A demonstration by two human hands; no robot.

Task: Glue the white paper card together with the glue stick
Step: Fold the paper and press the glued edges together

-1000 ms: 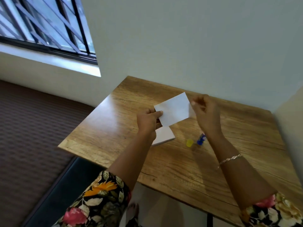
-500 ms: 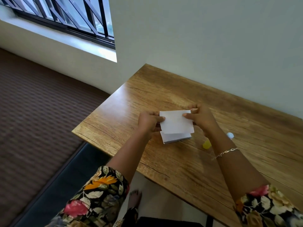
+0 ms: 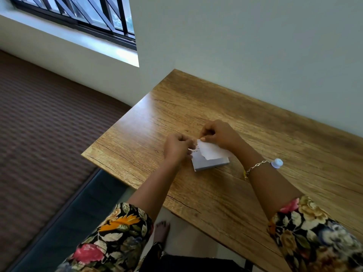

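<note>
I see left hand [image 3: 177, 147] and right hand [image 3: 221, 134] each in a pinch grip on the bent white paper card [image 3: 211, 152]. Pre-glue, I reckon; pale-tipped glue stick [image 3: 277, 163] next.

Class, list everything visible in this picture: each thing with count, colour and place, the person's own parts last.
table: one, brown wood, against the wall
paper card: one, white, held over the pad
paper pad: one, white, on the table
glue stick: one, pale blue end, table, beyond right wrist
window: one, dark bars, upper left
bracelet: one, silver, right wrist
left hand: one, pinching the card's left edge
right hand: one, pinching the card's top
</note>
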